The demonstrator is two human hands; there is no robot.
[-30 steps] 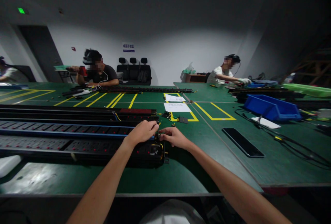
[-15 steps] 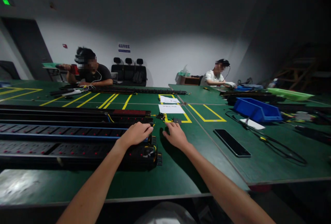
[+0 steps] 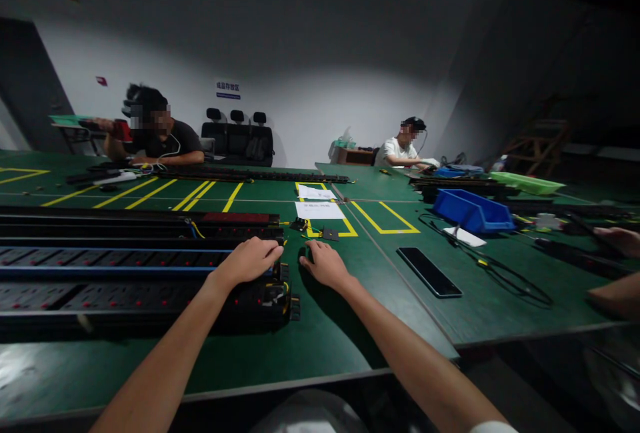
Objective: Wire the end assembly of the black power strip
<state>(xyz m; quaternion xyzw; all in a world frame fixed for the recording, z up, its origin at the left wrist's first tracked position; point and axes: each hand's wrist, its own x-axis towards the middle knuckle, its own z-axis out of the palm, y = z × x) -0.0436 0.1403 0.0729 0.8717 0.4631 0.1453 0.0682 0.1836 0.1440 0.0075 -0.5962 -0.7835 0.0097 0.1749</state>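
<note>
Several long black strips with red-dotted sockets lie side by side at the left. My left hand (image 3: 251, 261) rests, fingers slightly spread, on the right end of the blue-edged strip (image 3: 190, 258). In front of it is another socket strip (image 3: 150, 295) with wires at its end. My right hand (image 3: 323, 264) lies on the green table (image 3: 345, 346) with nothing in it, thumb and fingers apart. Just beyond its fingertips is a small black part (image 3: 331, 234), and a second one (image 3: 299, 224) with thin wires sits to the left.
Paper sheets (image 3: 319, 210) lie behind the small parts. To the right are a phone (image 3: 429, 272), a blue bin (image 3: 471, 211), a black cable (image 3: 520, 279) and a green tray (image 3: 527, 183). Two people work across the table; another person's hand (image 3: 620, 241) shows at the right edge.
The view has turned slightly right. My right hand's fingers have drawn back a little from the small black part. Another person's hand and arm have appeared at the right edge.
</note>
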